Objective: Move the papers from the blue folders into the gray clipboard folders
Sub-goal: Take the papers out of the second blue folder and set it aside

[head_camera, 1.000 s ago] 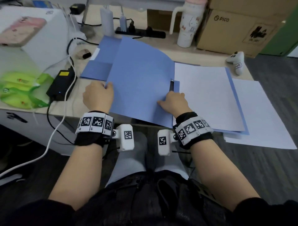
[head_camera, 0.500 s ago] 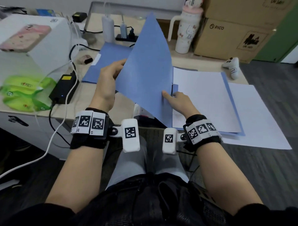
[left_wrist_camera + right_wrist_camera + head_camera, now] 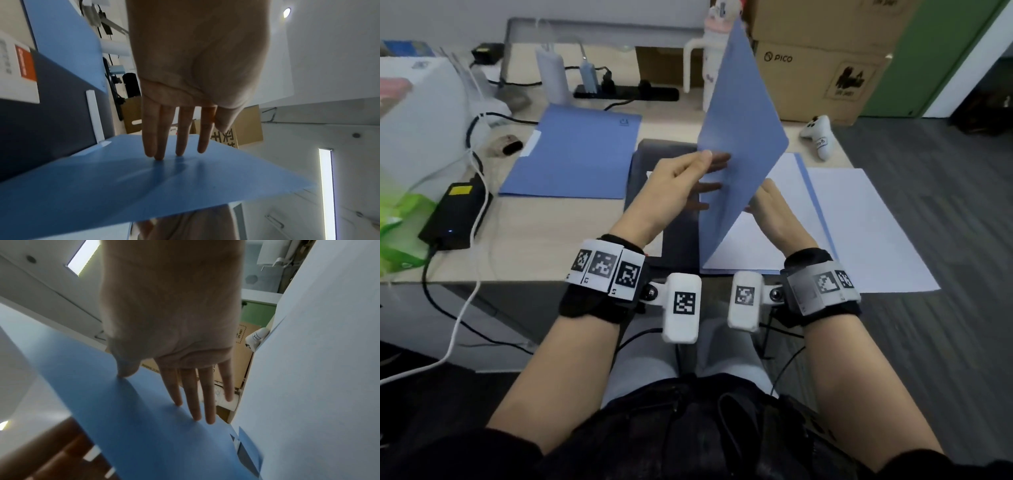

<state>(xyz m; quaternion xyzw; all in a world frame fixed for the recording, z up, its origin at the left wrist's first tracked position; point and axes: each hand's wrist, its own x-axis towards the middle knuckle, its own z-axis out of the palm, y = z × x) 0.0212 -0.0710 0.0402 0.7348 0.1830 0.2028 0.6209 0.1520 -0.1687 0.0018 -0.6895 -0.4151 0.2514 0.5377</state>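
A blue folder's cover (image 3: 739, 137) stands nearly upright over its back half, which lies on the desk holding white paper (image 3: 774, 240). My left hand (image 3: 709, 178) lays straight fingers (image 3: 176, 146) against the cover's left face. On the other face my right hand (image 3: 767, 205) touches the cover with straight fingers (image 3: 195, 402) and thumb. A dark gray clipboard folder (image 3: 678, 226) lies flat just left of the cover, partly under my left hand. A second blue folder (image 3: 575, 154) lies shut further left. A loose white sheet (image 3: 876, 233) overhangs the desk's right edge.
A black power adapter (image 3: 455, 212) and cables lie at the left, beside a white box (image 3: 417, 120) and green packets (image 3: 400, 233). A power strip (image 3: 626, 92) runs along the back. Cardboard boxes (image 3: 825, 78) and a white controller (image 3: 820, 137) stand at the back right.
The cover has swung up from lying flat on the left to nearly upright, uncovering the gray clipboard folder. My left hand rose with it; my right hand moved from the spine onto its right face.
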